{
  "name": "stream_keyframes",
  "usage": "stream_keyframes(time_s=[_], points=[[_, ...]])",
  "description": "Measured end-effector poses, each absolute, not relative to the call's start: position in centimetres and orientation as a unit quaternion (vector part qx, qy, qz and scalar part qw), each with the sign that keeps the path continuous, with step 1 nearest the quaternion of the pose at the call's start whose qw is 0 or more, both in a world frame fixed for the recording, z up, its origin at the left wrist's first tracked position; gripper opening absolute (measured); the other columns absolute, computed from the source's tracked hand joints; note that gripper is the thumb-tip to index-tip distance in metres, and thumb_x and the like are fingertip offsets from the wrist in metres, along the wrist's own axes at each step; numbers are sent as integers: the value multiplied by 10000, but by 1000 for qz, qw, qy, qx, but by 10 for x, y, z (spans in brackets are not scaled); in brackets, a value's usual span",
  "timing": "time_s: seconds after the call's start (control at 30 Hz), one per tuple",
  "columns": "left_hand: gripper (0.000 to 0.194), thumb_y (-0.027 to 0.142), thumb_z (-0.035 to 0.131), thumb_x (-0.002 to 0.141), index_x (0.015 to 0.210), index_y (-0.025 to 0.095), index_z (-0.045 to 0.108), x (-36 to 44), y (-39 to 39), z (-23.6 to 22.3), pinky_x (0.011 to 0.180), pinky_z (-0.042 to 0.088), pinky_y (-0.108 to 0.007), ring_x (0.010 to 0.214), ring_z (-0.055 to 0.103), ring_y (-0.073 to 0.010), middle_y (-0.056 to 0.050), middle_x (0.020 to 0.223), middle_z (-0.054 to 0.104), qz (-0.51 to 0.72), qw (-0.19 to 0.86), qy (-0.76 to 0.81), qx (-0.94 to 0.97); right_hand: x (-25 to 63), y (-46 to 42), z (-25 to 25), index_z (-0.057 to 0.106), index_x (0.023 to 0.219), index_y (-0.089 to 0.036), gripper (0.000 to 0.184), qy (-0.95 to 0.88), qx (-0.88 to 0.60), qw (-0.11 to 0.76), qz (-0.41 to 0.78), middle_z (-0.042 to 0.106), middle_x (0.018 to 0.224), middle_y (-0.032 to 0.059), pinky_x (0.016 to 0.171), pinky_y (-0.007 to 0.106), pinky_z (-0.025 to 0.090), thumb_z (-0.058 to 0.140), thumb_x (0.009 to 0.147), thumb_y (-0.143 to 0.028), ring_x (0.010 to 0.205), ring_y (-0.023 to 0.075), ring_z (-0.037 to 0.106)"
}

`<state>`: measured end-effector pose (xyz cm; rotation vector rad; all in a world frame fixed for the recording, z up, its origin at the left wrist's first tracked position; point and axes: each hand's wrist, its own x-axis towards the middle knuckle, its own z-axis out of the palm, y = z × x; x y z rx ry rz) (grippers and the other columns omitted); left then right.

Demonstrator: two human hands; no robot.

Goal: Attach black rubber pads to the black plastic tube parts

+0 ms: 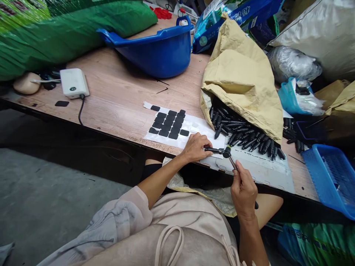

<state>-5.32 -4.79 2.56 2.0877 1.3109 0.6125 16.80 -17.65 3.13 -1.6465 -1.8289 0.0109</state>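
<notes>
My left hand [195, 147] rests at the table's front edge, fingers pinched on a thin black rod-shaped part [213, 150] lying on a white sheet [257, 166]. My right hand [244, 190] is closed round the handle of a small hammer [227, 152], whose black head sits right at the end of that part. Just beyond, a tan paper sack [241, 74] lies on its side and spills several similar black parts [244, 138]. To the left of my left hand, several black rectangular pads [169, 122] lie stuck on a clear sheet.
A blue plastic tub [158, 48] stands at the back. A white box with a cable [74, 83] lies at the left. A blue basket [331, 177] sits at the right edge. Green sacks [55, 33] and other bags crowd the far side. Grey floor lies at the left.
</notes>
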Motion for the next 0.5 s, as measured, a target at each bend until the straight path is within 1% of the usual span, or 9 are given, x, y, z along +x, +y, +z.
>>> stream_keyframes(time_s=[0.07,0.13,0.17,0.23,0.3,0.37,0.43,0.5], points=[[182,323,828,767,911,233,763,-53,-48,25,967,412,-416,992,570,-244,-22,954,711,225,288,496,788,188,-176,31,675,1362,-232,373,-713,-631,305,-29,773,1079,71,866,317,519,500,1032,-218,969,201,700],[175,332,813,787,917,233,750,-53,-47,24,965,410,-418,997,568,-246,-26,953,702,220,280,496,792,207,-175,31,713,1299,-228,348,-725,-634,255,-86,767,986,61,841,330,492,495,1028,-211,909,209,659],[167,336,799,805,922,230,744,-53,-46,24,968,409,-420,1000,567,-246,-30,954,699,220,277,495,794,215,-173,30,727,1276,-229,342,-730,-635,230,-106,760,971,62,849,342,479,498,1023,-208,903,217,635],[156,344,764,847,939,221,734,-55,-48,26,978,408,-425,1006,568,-246,-43,963,696,234,274,480,800,228,-168,29,756,1220,-236,345,-733,-634,207,-131,741,1034,80,869,361,456,482,1015,-192,940,229,602],[168,365,710,900,970,213,726,-58,-57,30,983,422,-420,1010,581,-246,-65,986,703,261,291,429,814,236,-161,25,771,1183,-245,352,-733,-633,204,-140,716,1108,90,871,368,431,475,1004,-181,985,235,582],[222,401,627,966,1034,212,723,-61,-74,33,957,457,-389,994,615,-237,-89,1010,719,270,339,336,836,240,-153,18,773,1175,-263,342,-730,-633,211,-145,702,1114,81,859,368,403,493,993,-193,991,232,571],[292,433,546,1016,1108,216,718,-64,-95,30,893,492,-346,957,658,-223,-99,1012,736,236,389,250,855,241,-146,10,774,1171,-282,323,-720,-638,229,-147,697,1076,67,855,372,379,516,986,-222,967,225,562],[310,435,520,1033,1165,225,707,-66,-115,19,827,505,-314,938,690,-214,-91,1033,749,173,403,236,867,242,-142,2,780,1159,-288,313,-703,-649,252,-144,688,1044,65,868,380,367,526,979,-245,947,221,555]])
